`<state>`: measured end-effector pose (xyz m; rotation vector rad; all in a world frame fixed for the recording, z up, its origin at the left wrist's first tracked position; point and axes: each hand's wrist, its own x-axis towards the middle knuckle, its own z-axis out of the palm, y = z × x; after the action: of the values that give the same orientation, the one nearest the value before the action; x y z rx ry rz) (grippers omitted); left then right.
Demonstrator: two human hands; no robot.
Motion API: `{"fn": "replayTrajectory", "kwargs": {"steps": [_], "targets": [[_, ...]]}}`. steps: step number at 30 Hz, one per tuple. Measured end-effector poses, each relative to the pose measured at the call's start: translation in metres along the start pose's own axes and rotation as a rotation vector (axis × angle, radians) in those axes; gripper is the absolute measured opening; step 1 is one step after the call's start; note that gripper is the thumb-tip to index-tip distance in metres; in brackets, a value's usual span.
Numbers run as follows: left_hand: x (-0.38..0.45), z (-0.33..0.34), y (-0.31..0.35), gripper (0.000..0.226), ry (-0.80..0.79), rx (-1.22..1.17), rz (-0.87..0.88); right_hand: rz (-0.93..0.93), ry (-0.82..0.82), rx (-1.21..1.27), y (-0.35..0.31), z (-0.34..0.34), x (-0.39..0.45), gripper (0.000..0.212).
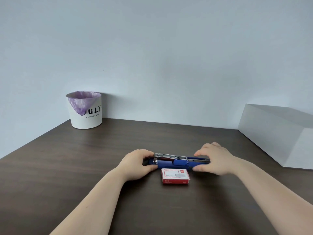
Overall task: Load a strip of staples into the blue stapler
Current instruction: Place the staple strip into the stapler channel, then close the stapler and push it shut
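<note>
the blue stapler (176, 162) is lying lengthwise across the dark wooden table (84, 167), near the person's edge and roughly in the middle of the view, with its metal staple channel (169, 156) showing along the top as if the stapler is lying opened out flat. the left hand (137, 162) is gripping the stapler's left end, its fingers curling over the top and the thumb sitting at the near side, so it is closing around that end. the right hand (215, 159) is resting on the stapler's right end, thumb pressing against the near side and fingers arching loosely over the top; whether those fingers are touching the far side is not something the view is showing. a red and white staple box (175, 175) is lying flat on the table just in front of the stapler, between the two forearms, and it is looking closed. a white bin (85, 110) lined with a purple bag is standing at the table's far left corner against the wall, and a white box (279, 133) is sitting at the far right, both well apart from the hands.
</note>
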<state>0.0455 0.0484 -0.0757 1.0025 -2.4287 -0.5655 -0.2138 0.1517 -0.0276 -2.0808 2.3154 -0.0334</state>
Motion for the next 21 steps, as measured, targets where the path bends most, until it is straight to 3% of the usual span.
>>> {"fn": "replayTrajectory", "kwargs": {"steps": [5, 11, 21], "targets": [[-0.001, 0.001, 0.000, 0.028, -0.004, 0.015, -0.019, 0.095, -0.019, -0.045, 0.018, 0.002, -0.005, 0.037], [0.000, 0.002, -0.001, 0.029, 0.007, 0.012, -0.026, 0.075, 0.009, 0.199, 0.017, -0.009, -0.007, 0.022], [-0.002, 0.000, 0.000, 0.025, 0.020, -0.021, -0.043, -0.001, 0.194, 0.346, 0.007, -0.030, -0.002, 0.037]]}}
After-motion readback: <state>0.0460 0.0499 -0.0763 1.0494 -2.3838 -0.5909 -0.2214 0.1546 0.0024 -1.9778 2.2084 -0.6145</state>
